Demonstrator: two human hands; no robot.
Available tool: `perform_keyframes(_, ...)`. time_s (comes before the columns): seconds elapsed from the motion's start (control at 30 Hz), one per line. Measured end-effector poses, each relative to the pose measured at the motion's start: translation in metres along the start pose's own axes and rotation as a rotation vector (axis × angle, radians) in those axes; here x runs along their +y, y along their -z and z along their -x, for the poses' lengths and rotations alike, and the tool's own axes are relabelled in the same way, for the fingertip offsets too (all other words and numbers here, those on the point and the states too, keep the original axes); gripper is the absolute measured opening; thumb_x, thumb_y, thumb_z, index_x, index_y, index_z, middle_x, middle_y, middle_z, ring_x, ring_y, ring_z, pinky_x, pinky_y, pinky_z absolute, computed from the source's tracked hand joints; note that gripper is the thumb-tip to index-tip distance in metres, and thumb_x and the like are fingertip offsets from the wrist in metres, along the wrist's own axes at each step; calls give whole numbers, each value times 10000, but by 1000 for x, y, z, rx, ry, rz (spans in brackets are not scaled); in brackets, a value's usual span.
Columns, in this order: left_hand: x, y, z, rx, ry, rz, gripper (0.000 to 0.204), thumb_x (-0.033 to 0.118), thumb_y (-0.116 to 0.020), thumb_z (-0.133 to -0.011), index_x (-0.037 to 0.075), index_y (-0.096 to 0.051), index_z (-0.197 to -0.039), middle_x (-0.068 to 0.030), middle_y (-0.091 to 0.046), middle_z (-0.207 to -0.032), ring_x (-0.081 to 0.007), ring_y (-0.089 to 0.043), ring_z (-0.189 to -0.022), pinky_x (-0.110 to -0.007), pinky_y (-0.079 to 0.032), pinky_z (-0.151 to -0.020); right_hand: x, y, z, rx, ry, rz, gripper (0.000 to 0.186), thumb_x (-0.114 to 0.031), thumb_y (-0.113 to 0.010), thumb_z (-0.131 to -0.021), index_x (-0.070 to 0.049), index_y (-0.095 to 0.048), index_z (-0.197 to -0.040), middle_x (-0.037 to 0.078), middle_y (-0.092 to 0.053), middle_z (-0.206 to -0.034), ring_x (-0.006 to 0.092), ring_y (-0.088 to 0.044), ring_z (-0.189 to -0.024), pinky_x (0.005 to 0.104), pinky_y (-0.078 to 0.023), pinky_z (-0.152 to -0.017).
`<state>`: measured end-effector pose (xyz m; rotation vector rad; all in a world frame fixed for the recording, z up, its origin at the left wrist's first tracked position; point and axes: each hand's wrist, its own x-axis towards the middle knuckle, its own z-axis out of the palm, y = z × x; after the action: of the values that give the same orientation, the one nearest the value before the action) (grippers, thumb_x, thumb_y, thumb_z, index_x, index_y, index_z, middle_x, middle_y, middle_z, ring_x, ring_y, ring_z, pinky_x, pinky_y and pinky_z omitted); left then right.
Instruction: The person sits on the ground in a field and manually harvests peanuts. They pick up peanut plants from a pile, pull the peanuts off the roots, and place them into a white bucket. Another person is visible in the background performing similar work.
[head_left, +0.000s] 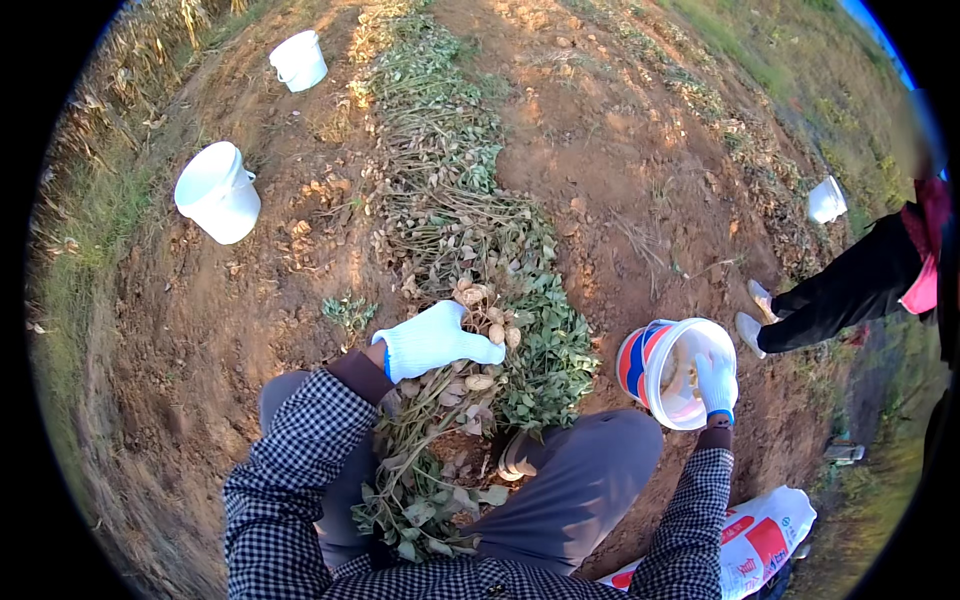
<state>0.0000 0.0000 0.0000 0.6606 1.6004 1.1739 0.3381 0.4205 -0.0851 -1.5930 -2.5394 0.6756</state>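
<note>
My left hand [432,342], in a white knit glove, is closed around the root end of a peanut plant. A cluster of pale peanuts [496,325] sticks out between its thumb and fingers. My right hand [715,382], gloved too, reaches into the mouth of a white bucket [652,372] with red and blue bands. Its fingers look stretched out along the inner wall, and I see nothing held in them. Little of the bucket's contents shows. Pulled peanut plants [455,215] lie in a long row in front of me and between my legs.
Two white buckets [222,195] [300,62] stand on the soil to the left. Another white bucket [827,200] is at the far right. A person [850,285] in dark trousers stands at the right. A red and white sack [760,540] lies near my right arm.
</note>
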Motion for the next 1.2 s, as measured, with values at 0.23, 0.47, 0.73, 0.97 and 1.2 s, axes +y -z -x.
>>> perform_keyframes(0.23, -1, -2, -7, 68, 36, -3, 318, 239, -779, -800, -22, -704, -966, -37, -695, -886, -88, -628, -848, -268, -486, -807, -216, -16, 99, -467, 235, -1013, 527, -243, -602, -985, -15, -445, -1433, 105, -599, -1266, 149, -627, -1029, 258, -529, -843)
perform_keyframes(0.47, -13, 15, -10, 182, 54, -365, 439, 385, -803, -744, -35, -676, -752, -32, -570, -601, -66, -496, -595, -319, -414, -534, -331, -73, 130, -432, 825, -231, 653, -513, -514, -953, 25, -535, -1321, 242, -611, -1231, 359, -609, -1107, 409, -478, -952)
perform_keyframes(0.73, -12, 14, 0, 262, 76, -336, 563, 454, -801, -722, -16, -530, -571, 8, -430, -521, -84, -389, -505, -340, -287, -461, -333, -63, 134, -776, 517, -529, 360, -314, -615, -951, -11, -639, -1143, 62, -664, -817, 114, -622, -635, 260, -517, -610)
perform_keyframes(0.97, -16, 3, -21, 268, 125, -818, 586, 630, -678, -761, 45, -692, -790, -161, -684, -725, -319, -684, -700, -435, -526, -614, -324, -98, 132, -504, 635, -387, 745, -560, -583, -911, 45, -497, -1337, 246, -625, -1185, 333, -650, -1030, 397, -512, -888)
perform_keyframes(1.2, -15, 0, -21, 224, -28, -927, 498, 644, -624, -804, 178, -707, -962, -102, -710, -790, -294, -690, -719, -420, -546, -641, -331, -75, 126, -672, 640, -298, 554, -513, -494, -957, 5, -595, -1127, 184, -667, -879, 326, -670, -781, 434, -523, -737)
